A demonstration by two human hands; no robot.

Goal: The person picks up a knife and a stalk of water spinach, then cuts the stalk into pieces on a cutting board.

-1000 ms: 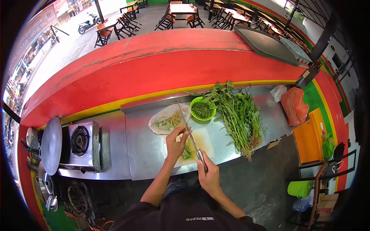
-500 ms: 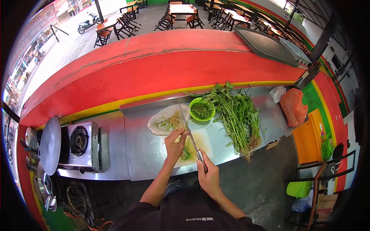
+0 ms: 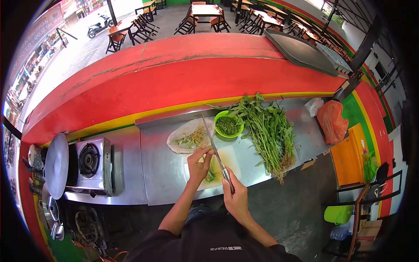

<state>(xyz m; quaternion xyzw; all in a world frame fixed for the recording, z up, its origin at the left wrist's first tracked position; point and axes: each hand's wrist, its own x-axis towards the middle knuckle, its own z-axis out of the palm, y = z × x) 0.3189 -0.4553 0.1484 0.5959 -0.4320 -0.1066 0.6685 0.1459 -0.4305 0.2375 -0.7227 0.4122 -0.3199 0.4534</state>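
My right hand (image 3: 235, 194) is wrapped round the handle of a long knife (image 3: 219, 160), its blade slanting up and to the left. Beside the blade, my left hand (image 3: 198, 163) is closed in a pinch at the flat of the knife; what its fingertips hold is too small to make out. Below them lies a pale cutting board (image 3: 229, 159) with a few cut greens (image 3: 211, 175) on it, partly hidden by the knife and hands. Just beyond is a clear plastic bag (image 3: 174, 139) with root ends and stem scraps. A green bowl (image 3: 226, 136) holds finely chopped greens (image 3: 228, 125).
A big bunch of leafy greens with roots (image 3: 270, 135) lies right of the bowl on the steel counter (image 3: 159, 179). An orange plastic bag (image 3: 332, 122) sits farther right. To the left stand a gas stove (image 3: 89, 163) and a large wok (image 3: 57, 166). A red wall (image 3: 174, 81) runs behind.
Almost nothing differs. Both hands and the knife stay in nearly the same place, with only a very slight shift of the left fingers along the blade.
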